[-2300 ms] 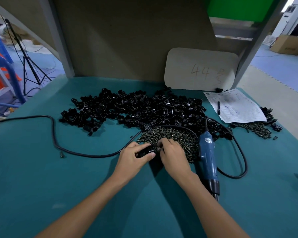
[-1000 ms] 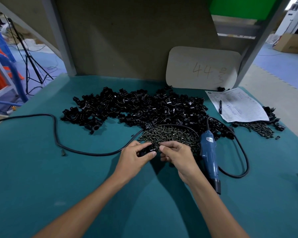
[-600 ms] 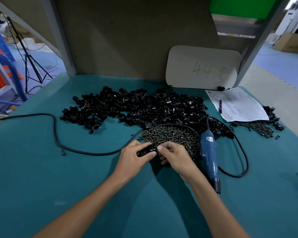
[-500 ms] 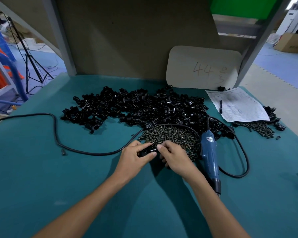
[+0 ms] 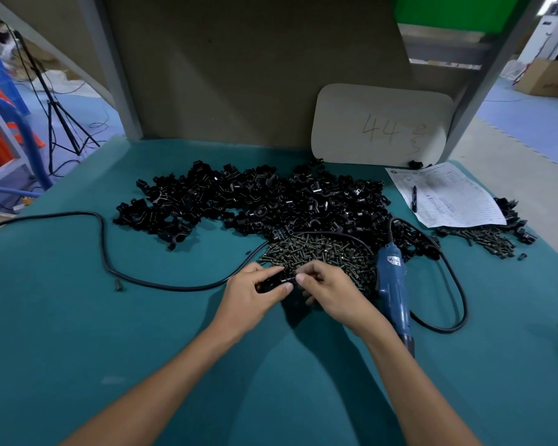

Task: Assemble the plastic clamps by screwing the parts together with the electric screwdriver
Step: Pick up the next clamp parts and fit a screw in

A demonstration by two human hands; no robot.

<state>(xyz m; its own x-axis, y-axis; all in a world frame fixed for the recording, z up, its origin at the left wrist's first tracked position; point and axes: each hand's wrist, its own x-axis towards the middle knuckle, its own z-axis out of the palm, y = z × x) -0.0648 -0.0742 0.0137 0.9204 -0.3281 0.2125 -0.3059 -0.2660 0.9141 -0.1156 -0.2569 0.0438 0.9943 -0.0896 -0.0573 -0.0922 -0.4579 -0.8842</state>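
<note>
While you are fitting the clamp (image 5: pixel 273 283) by hand, driving seems not yet begun.
Your left hand (image 5: pixel 248 294) is gripping the clamp, just near the screw pile (image 5: pixel 319 252). Your right hand (image 5: pixel 329 291) is pinching its right end. Next you are likely reaching right for the electric screwdriver (image 5: pixel 393 288), lying just beside.

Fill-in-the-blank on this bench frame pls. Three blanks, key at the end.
1. The left hand and the right hand pinch one plastic clamp, coloured ____.
2. The electric screwdriver lies on the table to the ____ of the right hand.
3. The number handwritten on the board is ____.
Missing words: black; right; 44.
</note>
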